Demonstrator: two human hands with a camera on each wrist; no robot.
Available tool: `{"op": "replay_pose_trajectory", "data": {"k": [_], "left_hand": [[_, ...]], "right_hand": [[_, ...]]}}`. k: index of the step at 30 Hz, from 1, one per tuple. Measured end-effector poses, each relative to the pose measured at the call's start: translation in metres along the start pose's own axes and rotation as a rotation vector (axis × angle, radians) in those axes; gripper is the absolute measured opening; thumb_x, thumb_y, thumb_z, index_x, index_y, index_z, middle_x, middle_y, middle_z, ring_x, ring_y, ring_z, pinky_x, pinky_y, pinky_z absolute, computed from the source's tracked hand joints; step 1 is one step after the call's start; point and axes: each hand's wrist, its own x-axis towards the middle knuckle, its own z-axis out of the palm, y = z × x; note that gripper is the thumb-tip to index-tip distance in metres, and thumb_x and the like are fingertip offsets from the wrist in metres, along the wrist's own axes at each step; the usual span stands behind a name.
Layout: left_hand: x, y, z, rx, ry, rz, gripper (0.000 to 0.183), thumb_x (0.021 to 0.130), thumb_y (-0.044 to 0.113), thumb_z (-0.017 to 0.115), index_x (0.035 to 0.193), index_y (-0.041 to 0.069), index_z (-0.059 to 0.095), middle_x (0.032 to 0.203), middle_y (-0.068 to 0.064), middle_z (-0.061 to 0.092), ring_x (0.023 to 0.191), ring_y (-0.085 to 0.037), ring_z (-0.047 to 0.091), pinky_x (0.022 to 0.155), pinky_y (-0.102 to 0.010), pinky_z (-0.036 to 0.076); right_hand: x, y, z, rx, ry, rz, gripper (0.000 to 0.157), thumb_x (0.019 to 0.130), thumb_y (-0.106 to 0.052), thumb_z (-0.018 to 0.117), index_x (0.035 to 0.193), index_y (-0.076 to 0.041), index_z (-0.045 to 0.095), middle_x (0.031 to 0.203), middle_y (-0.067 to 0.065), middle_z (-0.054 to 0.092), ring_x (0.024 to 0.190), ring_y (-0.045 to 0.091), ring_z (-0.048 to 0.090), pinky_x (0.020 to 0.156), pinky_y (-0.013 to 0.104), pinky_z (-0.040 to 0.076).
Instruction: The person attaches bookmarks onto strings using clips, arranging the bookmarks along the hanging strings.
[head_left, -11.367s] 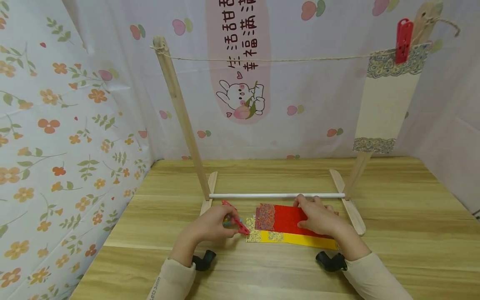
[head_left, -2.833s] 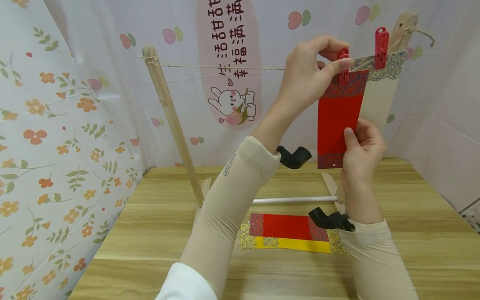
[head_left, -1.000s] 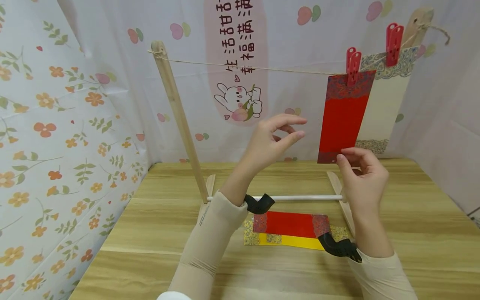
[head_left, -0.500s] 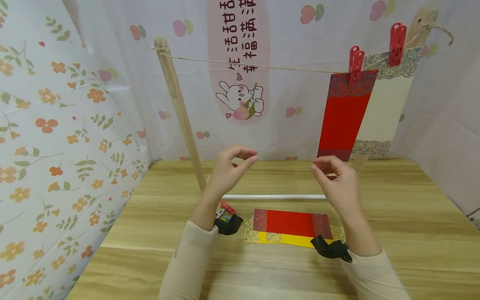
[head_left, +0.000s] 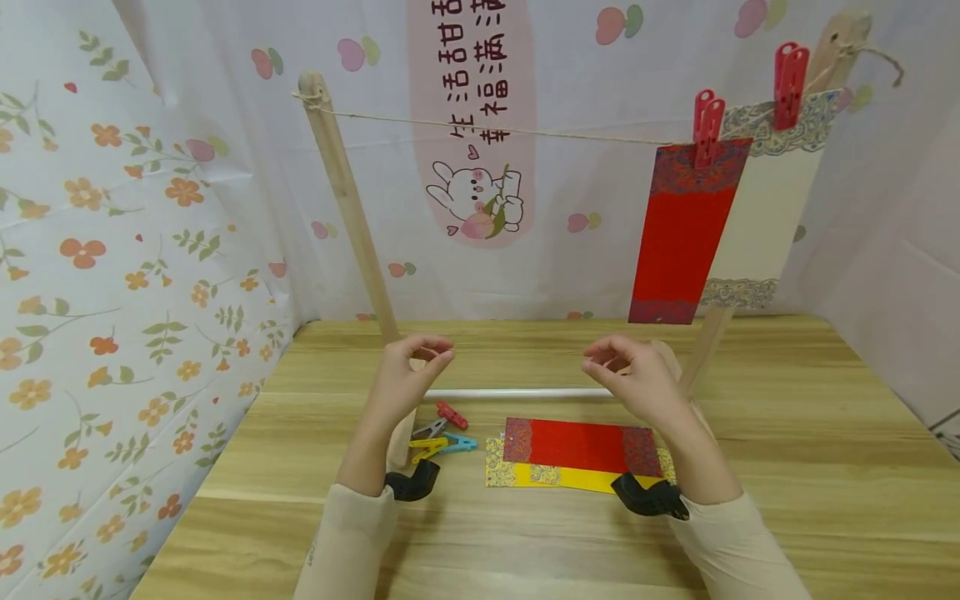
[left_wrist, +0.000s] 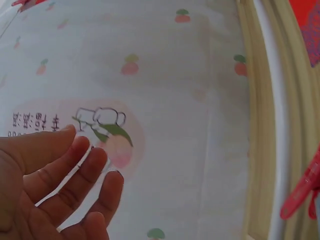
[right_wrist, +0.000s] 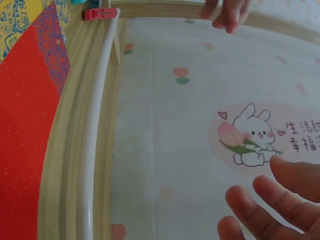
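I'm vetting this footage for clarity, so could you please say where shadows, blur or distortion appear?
Head view: fairly crisp, soft shadow on the wood-grain table beside the left sleeve; left wrist view: hazy, red clothespin soft, white rod bowed; right wrist view: that rod curves too.

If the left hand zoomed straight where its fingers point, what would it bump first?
Probably the right hand: in the head view, the left hand points across at it, with a gap between. Depth is hard to judge, so it might miss.
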Motion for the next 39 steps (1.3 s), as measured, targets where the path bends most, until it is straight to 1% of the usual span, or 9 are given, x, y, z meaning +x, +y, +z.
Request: {"op": "replay_pose_trajectory", "data": {"k": [4, 10, 12, 14, 19, 22, 30, 36, 39], "left_hand": [[-0.005, -0.014, -0.002, 0.046, -0.04, -0.089, 0.016, 0.094, 0.013, 0.068, 0.106, 0.004, 0.074, 0.108, -0.014, 0.071, 0.095, -0.028, 0.064, 0.074, -0.027, 0.05], [-0.01, -0.034, -0.005, 0.098, -0.132, -0.178, 0.02, 0.095, 0.014, 0.067, 0.109, 0.001, 0.072, 0.108, -0.013, 0.072, 0.09, -0.024, 0.065, 0.071, -0.026, 0.05], [-0.011, -0.038, -0.005, 0.115, -0.152, -0.204, 0.02, 0.096, 0.015, 0.066, 0.109, 0.001, 0.072, 0.107, -0.013, 0.072, 0.09, -0.023, 0.064, 0.072, -0.027, 0.05], [-0.011, -0.042, -0.004, 0.125, -0.165, -0.232, 0.019, 0.095, 0.015, 0.067, 0.107, 0.001, 0.072, 0.106, -0.012, 0.072, 0.089, -0.023, 0.063, 0.072, -0.028, 0.05], [-0.009, -0.051, 0.001, 0.147, -0.216, -0.251, 0.018, 0.094, 0.014, 0.068, 0.105, 0.0, 0.073, 0.104, -0.014, 0.072, 0.09, -0.025, 0.064, 0.073, -0.031, 0.053], [-0.009, -0.056, 0.004, 0.167, -0.228, -0.267, 0.018, 0.094, 0.013, 0.068, 0.104, -0.001, 0.074, 0.101, -0.014, 0.072, 0.091, -0.025, 0.064, 0.075, -0.033, 0.054], [-0.009, -0.062, 0.011, 0.213, -0.236, -0.349, 0.015, 0.093, 0.01, 0.068, 0.101, -0.002, 0.074, 0.098, -0.014, 0.072, 0.088, -0.023, 0.063, 0.076, -0.034, 0.055], [-0.007, -0.066, 0.016, 0.27, -0.256, -0.352, 0.013, 0.093, 0.011, 0.069, 0.097, 0.001, 0.075, 0.097, -0.013, 0.072, 0.085, -0.021, 0.063, 0.075, -0.034, 0.055], [-0.007, -0.067, 0.018, 0.275, -0.266, -0.363, 0.012, 0.092, 0.012, 0.07, 0.095, 0.001, 0.074, 0.095, -0.012, 0.071, 0.084, -0.021, 0.061, 0.075, -0.034, 0.054]], "right_hand": [[0.002, 0.006, 0.007, 0.017, -0.092, -0.007, 0.017, 0.093, -0.011, 0.069, 0.107, -0.002, 0.07, 0.096, 0.012, 0.071, 0.085, 0.022, 0.063, 0.067, 0.026, 0.051], [0.005, 0.018, 0.021, -0.01, -0.212, -0.018, 0.017, 0.092, -0.012, 0.07, 0.106, -0.002, 0.07, 0.093, 0.009, 0.07, 0.085, 0.021, 0.061, 0.07, 0.031, 0.05], [0.006, 0.022, 0.025, -0.014, -0.25, -0.029, 0.02, 0.092, -0.013, 0.07, 0.107, -0.001, 0.07, 0.093, 0.008, 0.07, 0.085, 0.02, 0.06, 0.072, 0.031, 0.05], [0.006, 0.025, 0.029, 0.001, -0.294, -0.022, 0.022, 0.091, -0.013, 0.07, 0.108, 0.001, 0.069, 0.092, 0.008, 0.069, 0.083, 0.02, 0.059, 0.07, 0.031, 0.05], [0.005, 0.033, 0.037, 0.059, -0.406, 0.031, 0.026, 0.091, -0.01, 0.07, 0.112, 0.005, 0.067, 0.093, 0.011, 0.068, 0.077, 0.02, 0.057, 0.062, 0.029, 0.049], [0.004, 0.036, 0.041, 0.063, -0.463, 0.051, 0.031, 0.09, -0.012, 0.072, 0.114, 0.007, 0.066, 0.094, 0.011, 0.068, 0.079, 0.02, 0.059, 0.065, 0.03, 0.05], [0.003, 0.04, 0.043, 0.028, -0.539, 0.115, 0.036, 0.088, -0.013, 0.074, 0.117, 0.007, 0.065, 0.102, 0.014, 0.069, 0.085, 0.019, 0.06, 0.072, 0.033, 0.052], [0.003, 0.038, 0.045, -0.083, -0.562, 0.183, 0.037, 0.085, -0.016, 0.077, 0.118, -0.001, 0.068, 0.112, 0.011, 0.07, 0.095, 0.022, 0.059, 0.087, 0.041, 0.054], [0.003, 0.036, 0.045, -0.125, -0.577, 0.181, 0.04, 0.084, -0.018, 0.079, 0.118, -0.001, 0.067, 0.112, 0.013, 0.068, 0.098, 0.026, 0.059, 0.09, 0.045, 0.053]]}}
